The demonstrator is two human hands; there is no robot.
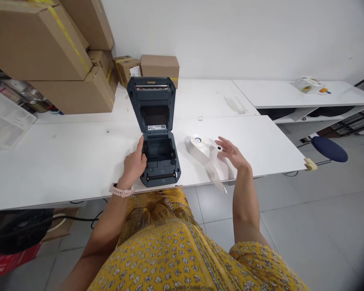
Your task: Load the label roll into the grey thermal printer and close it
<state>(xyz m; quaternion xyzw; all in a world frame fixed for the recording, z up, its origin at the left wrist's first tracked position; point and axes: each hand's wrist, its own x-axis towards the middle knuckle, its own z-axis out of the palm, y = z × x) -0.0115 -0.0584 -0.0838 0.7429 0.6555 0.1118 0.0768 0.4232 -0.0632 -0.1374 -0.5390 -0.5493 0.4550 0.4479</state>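
A dark grey label printer stands at the front of the white table, its lid raised and its roll bay bare. My left hand grips the printer's left wall, with the index finger stretched along the edge toward the hinge. To the printer's right lies a roll of white labels, its strip trailing over the table's front edge. Beside it is a smaller white roll with a dark core. My right hand is open at this small roll, fingers apart; whether they touch it I cannot tell.
Large cardboard boxes are stacked at the back left, with a smaller carton behind the printer. A white box sits on the far right table. A blue stool seat stands past the table's right end, near a yellowish corner guard.
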